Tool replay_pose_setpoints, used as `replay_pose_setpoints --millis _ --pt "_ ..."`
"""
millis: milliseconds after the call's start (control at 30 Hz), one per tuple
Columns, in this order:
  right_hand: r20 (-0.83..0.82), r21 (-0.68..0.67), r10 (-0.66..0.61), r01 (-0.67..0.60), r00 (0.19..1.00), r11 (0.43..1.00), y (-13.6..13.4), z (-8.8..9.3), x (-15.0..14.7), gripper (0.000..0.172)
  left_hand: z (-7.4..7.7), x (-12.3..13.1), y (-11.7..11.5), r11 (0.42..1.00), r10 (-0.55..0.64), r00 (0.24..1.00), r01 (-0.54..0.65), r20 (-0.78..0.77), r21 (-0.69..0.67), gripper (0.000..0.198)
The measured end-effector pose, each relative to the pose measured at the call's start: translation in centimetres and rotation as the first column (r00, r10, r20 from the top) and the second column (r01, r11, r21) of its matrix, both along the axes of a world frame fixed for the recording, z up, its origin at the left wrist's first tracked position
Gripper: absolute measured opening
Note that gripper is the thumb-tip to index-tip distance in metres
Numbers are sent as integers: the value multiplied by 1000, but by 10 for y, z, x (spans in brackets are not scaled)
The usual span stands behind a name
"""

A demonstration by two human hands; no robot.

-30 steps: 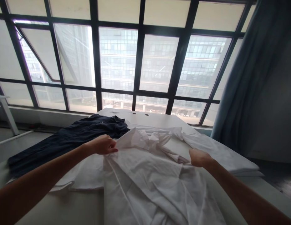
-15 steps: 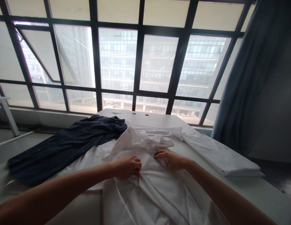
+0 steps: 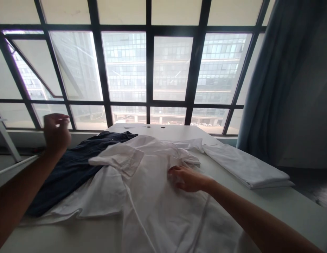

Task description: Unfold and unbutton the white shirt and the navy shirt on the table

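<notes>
The left hand (image 3: 56,133) is raised above a navy shirt (image 3: 74,172), fingers loosely curled, holding nothing. The right hand (image 3: 188,178) rests on a white shirt (image 3: 153,211), partly open, with no grip evident. The rumpled white shirt lies on the counter (image 3: 60,235), overlapping the navy shirt. A folded white cloth (image 3: 245,165) lies to the right.

The white shirt (image 3: 153,200) is thin, soft woven cloth, matt and lightly creased, probably cotton. The navy shirt (image 3: 71,175) beneath its edge is a darker matt cloth with a faint sheen along the folds. The folded white cloth (image 3: 245,167) looks smooth and dull. The tabletop (image 3: 287,207) has a smooth, pale, low-gloss finish. The window frame (image 3: 149,70) looks like dark painted metal around glossy glass panes (image 3: 171,66), beside a soft blue cloth curtain (image 3: 269,88).
</notes>
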State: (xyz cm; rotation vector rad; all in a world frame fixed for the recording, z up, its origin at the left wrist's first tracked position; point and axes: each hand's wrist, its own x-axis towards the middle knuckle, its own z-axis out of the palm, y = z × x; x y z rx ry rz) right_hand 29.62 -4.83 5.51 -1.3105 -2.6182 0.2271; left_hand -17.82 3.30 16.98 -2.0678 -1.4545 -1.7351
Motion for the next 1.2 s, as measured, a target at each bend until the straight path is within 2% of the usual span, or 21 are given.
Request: replay_pose_setpoints --millis 33,100,167,267,333,400,467,500,533,567,600,633,667,700,800,900,1000,1067,1133,1167,1200 --pt "-13 -16 51 -52 999 999 0 0 -10 60 -6 18 -5 998 54 998 -53 -14 46 47" --pt "-32 -80 132 -135 991 988 -1 -2 -28 53 -27 63 -14 999 -42 977 41 -208 -9 43" --pt "-27 -150 171 -173 985 973 -1 -2 -42 35 -56 108 -20 946 -321 809 256 -492 -197 38" --pt "-22 -210 164 -165 986 964 -2 9 -43 9 -98 152 -22 841 -541 520 353 -661 -411 45" --pt "-83 -201 118 -133 990 971 -3 30 -19 5 -116 163 -21 786 -616 385 367 -687 -498 54" --pt "-171 -151 6 -32 985 988 -3 63 26 12 -125 163 -19 752 -655 330 369 -680 -546 51" --pt "-289 -11 -294 304 911 953 -3 98 86 21 -128 158 -17 745 -665 334 366 -668 -558 42" --pt "-388 102 -469 542 794 834 -3 113 117 21 -128 156 -16 745 -665 338 367 -666 -557 37" --pt "-482 202 -629 776 609 597 -2 124 144 19 -128 154 -14 745 -665 339 373 -666 -554 31" --pt "-592 263 -713 926 375 269 -2 130 167 20 -128 154 -13 743 -666 337 383 -665 -549 25" --pt "-638 263 -725 958 261 113 -1 131 183 33 -129 155 -12 738 -670 333 398 -663 -545 19" --pt "-661 288 -706 955 252 71 0 128 192 42 -128 157 -11 730 -677 324 415 -661 -543 14" --pt "-658 333 -686 937 311 106 2 121 193 46 -127 161 -11 722 -683 314 431 -660 -542 11" --pt "-614 397 -658 891 436 219 4 111 186 45 -125 164 -11 716 -687 303 442 -661 -541 10" --pt "-337 462 -509 611 792 643 12 74 140 27 -110 175 -15 708 -690 265 438 -673 -553 14" --pt "-98 341 -341 353 935 871 20 43 87 29 -86 175 -26 701 -710 253 338 -657 -628 14" --pt "36 148 -246 238 969 960 24 21 57 48 -63 165 -32 564 -813 276 160 -512 -810 7" --pt "112 27 -227 225 967 974 26 10 49 61 -55 159 -28 362 -885 330 45 -329 -931 8" --pt "162 -59 -223 235 961 970 27 3 44 63 -53 159 -17 185 -868 465 -22 -174 -982 30" --pt "177 -83 -234 251 956 964 28 1 42 59 -55 161 -10 154 -827 544 -24 -142 -988 41" --pt "192 -99 -254 276 948 956 30 2 40 52 -58 166 -1 178 -771 619 -15 -149 -984 50"
